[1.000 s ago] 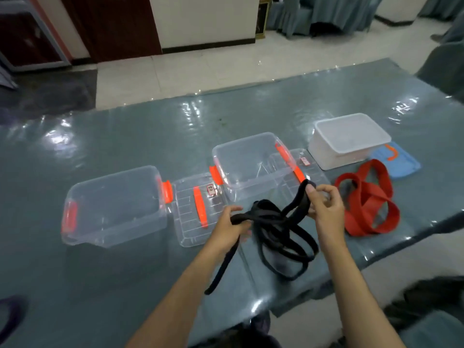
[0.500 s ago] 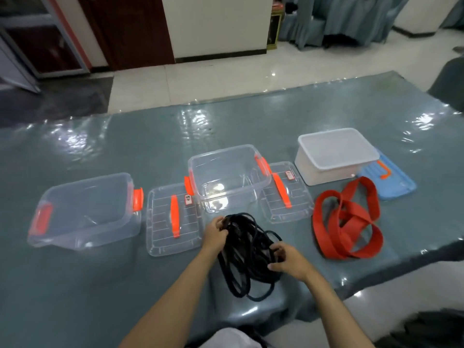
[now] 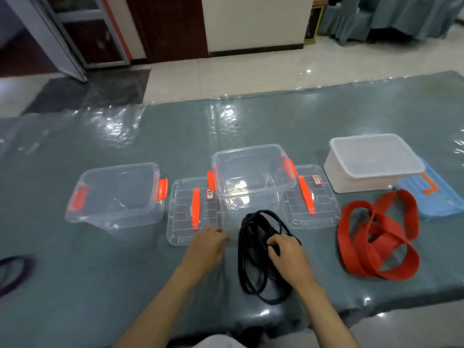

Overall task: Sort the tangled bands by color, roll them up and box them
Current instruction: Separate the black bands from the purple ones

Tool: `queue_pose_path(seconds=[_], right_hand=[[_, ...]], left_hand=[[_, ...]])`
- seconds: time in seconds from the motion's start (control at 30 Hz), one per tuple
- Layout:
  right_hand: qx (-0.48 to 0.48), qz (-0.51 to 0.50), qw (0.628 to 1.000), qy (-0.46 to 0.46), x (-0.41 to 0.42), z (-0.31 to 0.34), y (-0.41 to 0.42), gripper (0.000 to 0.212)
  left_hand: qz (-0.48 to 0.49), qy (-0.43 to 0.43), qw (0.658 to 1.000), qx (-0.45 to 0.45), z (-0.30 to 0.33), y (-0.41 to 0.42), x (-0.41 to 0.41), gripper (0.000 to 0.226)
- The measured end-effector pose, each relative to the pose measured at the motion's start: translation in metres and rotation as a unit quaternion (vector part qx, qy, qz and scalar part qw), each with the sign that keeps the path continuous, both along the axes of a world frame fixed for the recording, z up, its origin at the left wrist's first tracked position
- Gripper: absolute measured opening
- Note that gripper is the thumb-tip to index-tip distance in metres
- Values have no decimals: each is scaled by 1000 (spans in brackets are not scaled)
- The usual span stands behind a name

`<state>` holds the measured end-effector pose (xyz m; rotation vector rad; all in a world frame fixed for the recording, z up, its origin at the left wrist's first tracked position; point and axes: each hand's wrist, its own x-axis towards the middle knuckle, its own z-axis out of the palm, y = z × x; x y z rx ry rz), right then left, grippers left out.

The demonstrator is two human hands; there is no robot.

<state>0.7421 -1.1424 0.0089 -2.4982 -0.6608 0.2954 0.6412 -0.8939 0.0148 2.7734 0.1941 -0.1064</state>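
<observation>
**Hands at the black band, boxes beyond**

The right hand (image 3: 288, 257) rested on the black band (image 3: 253, 262), its fingers curled into the strands near the coil's middle. The left hand (image 3: 207, 244) lay just beside the coil at 9 o'clock, fingers relaxed and slightly spread, holding nothing; its fingertips (image 3: 221, 234) sat at the near edge of a clear lid (image 3: 193, 209). Whether they touched that lid could not be told.

The black band lay loosely coiled on the table (image 3: 125, 285), near the front edge. The red band (image 3: 376, 242) lay in tangled loops at 3 o'clock from the black one, well apart from it. A purple band (image 3: 15, 272) showed at the frame's left edge, at 9 o'clock, partly cut off.

Farther out, a middle box (image 3: 253, 177) stood open at 12 o'clock from the black band, with a second clear lid (image 3: 311, 197) at its right. A left box (image 3: 118, 194) stood open at 10 o'clock. A white box (image 3: 371, 162) stood at 2 o'clock, with a blue lid (image 3: 439, 197) just beside it on the right.
</observation>
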Motion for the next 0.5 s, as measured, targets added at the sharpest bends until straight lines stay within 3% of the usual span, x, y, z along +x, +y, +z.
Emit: queue_pose_path(seconds=[0.3, 0.5], right_hand=[[21, 208, 978, 22, -48, 21, 152, 13], [7, 260, 965, 28, -132, 16, 249, 13]], left_hand=[[203, 3, 977, 59, 8, 110, -144, 24], [303, -22, 952, 45, 9, 190, -250, 21]])
